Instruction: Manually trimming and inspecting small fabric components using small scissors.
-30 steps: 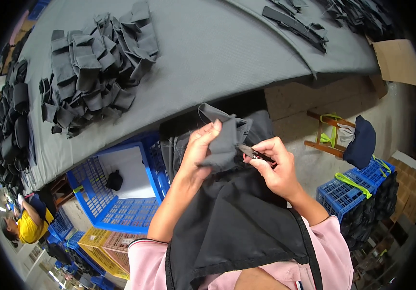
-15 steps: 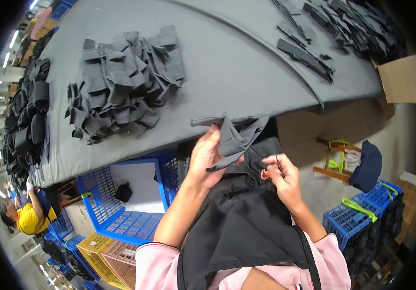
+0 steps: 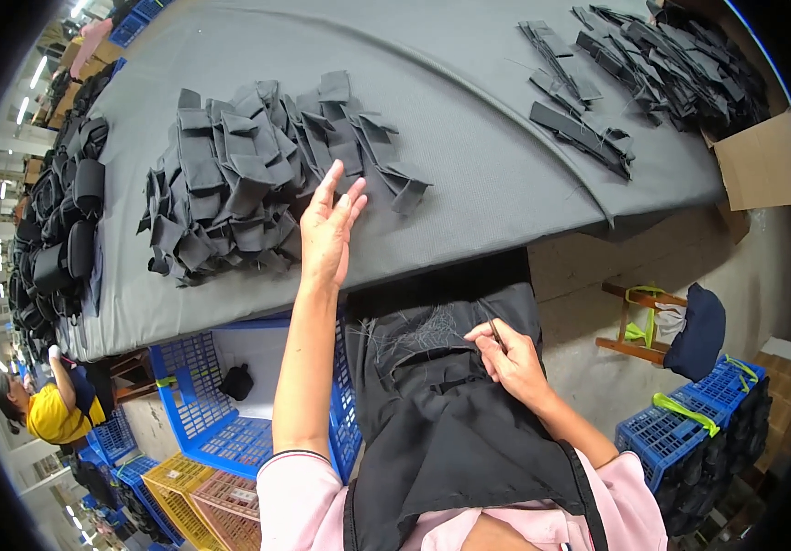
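My left hand [image 3: 329,220] reaches out over the table with its fingers spread and nothing in them. Just beyond it, a folded dark grey fabric piece [image 3: 403,186] lies at the right edge of a heap of similar fabric pieces [image 3: 235,174]. Above my lap, my right hand [image 3: 511,360] is closed around small thread snips [image 3: 498,336], whose dark tip shows beside the fingers. The black apron [image 3: 450,441] on my lap carries many loose thread ends [image 3: 432,326].
More dark strips [image 3: 583,138] lie on the grey-covered table [image 3: 469,184] at the far right, near a cardboard box [image 3: 767,163]. A blue crate [image 3: 230,441] stands below the table edge at left. To the right are a wooden stool [image 3: 639,321] and stacked blue crates [image 3: 666,418]. A person in yellow [image 3: 57,413] is at far left.
My left hand has moved forward from above my lap to the heap and let go of the fabric piece there. The right hand has shifted slightly left and down, still holding the snips.
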